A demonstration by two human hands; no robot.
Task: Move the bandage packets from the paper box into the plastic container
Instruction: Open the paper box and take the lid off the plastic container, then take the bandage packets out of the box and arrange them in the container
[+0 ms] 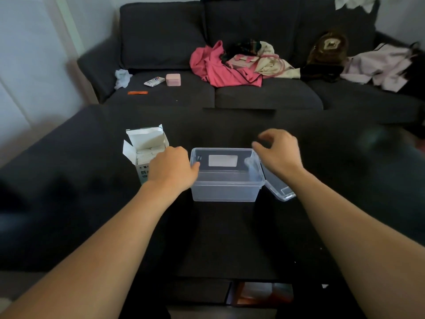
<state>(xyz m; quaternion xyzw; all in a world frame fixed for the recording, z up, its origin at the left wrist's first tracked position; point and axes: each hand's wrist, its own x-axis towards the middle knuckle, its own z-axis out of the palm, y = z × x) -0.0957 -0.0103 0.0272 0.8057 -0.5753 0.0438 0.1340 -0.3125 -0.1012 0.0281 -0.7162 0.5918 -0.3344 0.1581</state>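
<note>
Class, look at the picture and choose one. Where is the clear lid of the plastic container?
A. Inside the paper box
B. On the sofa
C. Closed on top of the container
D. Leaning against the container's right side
D: the lid leans tilted against the right side of the open plastic container, under the right hand.

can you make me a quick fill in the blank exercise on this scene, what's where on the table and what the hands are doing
1. The paper box stands to the ____ of the plastic container.
2. The bandage packets lie inside the ____.
3. The container's lid leans against its ____ side.
4. The left hand touches the container's rim, while the right hand holds ____.

Missing words: left; paper box; right; nothing
</note>
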